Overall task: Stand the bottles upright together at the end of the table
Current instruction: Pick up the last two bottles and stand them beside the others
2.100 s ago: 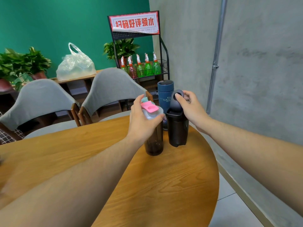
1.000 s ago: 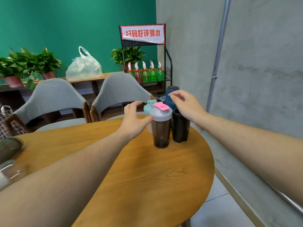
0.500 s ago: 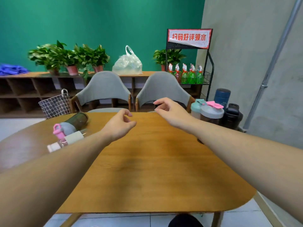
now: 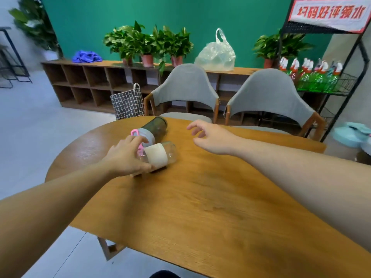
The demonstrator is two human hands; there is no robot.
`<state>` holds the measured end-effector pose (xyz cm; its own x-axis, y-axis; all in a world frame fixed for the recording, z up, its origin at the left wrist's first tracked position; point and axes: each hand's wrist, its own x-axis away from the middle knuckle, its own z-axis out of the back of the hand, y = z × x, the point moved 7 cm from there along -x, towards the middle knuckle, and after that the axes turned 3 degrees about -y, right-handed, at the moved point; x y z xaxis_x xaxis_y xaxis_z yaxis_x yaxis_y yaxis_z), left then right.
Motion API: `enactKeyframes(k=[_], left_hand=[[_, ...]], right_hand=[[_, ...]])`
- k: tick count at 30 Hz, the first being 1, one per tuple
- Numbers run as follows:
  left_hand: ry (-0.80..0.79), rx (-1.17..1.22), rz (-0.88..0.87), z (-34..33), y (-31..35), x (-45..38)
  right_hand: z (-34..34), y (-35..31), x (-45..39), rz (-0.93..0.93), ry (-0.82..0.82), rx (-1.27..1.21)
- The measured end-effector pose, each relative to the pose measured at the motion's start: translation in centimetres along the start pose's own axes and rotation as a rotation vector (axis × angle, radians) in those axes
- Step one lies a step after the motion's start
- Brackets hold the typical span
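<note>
Clear bottle (image 4: 159,154): lies on its side on the desk (image 4: 200,197), near the left end, a white band round its middle; its neck end is under the left hand.
Dark bottle (image 4: 152,128): also on its side, just behind the clear one and seemingly touching it, grey lid with a pink loop toward the left hand.
Left hand (image 4: 126,155): grip curled over the clear bottle's cap end, fingers around it; the bottle is not lifted off the desk.
Right hand (image 4: 210,137): hovers above the desk just right of the two bottles, grip apart, fingers loosely spread, holding nothing.
Standing bottles (image 4: 353,135): only a pale teal lid shows at the far right edge; whatever stands there is mostly cut off.
Done: judging from that lid, some bottles probably already stand at the right end.
Left: these two lying bottles, at least, are yet to be picked up, carried to the right end and stood upright with the rest.
</note>
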<state>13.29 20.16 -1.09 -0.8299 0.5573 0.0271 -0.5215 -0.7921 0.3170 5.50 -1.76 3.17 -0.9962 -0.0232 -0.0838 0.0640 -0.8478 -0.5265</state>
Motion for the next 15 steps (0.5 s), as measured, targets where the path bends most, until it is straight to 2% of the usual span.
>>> enactKeyframes(k=[5, 8, 15], left_hand=[[-0.062, 0.062, 0.044, -1.6, -4.2, -1.1], [-0.109, 0.184, 0.061, -2.9, -5.8, -2.1], [-0.112, 0.373, -0.009, -4.6, -7.9, -3.9]], right_hand=[[-2.6, -0.5, -5.7, 0.04, -0.068, 0.115], [-4.0, -0.9, -8.9, 0.081, -0.108, 0.235], [-7.7, -2.6, -15.5, 0.181, -0.259, 0.53]])
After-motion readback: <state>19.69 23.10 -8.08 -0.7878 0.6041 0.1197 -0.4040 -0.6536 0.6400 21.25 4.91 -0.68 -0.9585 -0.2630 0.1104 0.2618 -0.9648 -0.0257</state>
